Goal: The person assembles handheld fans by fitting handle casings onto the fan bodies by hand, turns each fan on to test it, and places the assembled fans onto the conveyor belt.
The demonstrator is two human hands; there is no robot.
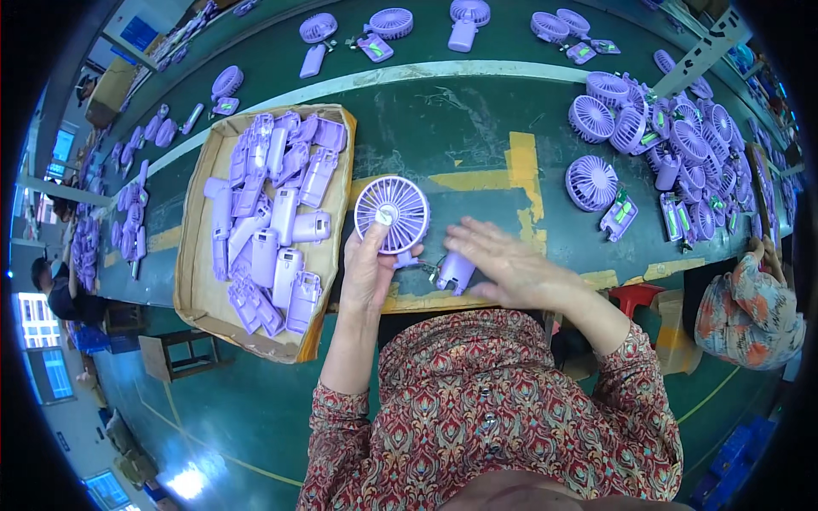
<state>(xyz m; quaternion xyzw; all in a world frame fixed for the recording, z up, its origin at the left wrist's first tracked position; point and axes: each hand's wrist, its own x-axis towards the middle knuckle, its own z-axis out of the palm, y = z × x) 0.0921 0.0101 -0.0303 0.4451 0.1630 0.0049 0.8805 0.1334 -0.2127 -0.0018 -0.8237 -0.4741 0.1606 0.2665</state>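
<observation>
My left hand (368, 266) grips a round purple fan head (392, 213) with a white hub, held just above the green table's near edge. My right hand (504, 260) lies flat with fingers spread, its fingertips touching a purple handle part (456, 271) that hangs by wires from the fan head. Left of my hands a shallow cardboard tray (194, 281) holds several purple handle shells (277, 213).
A heap of purple fan heads (673, 136) with green circuit boards lies at the right. More fan parts (388, 25) sit along the far belt. Another person's patterned sleeve (750, 311) is at the right edge. A red stool (635, 296) stands below the table.
</observation>
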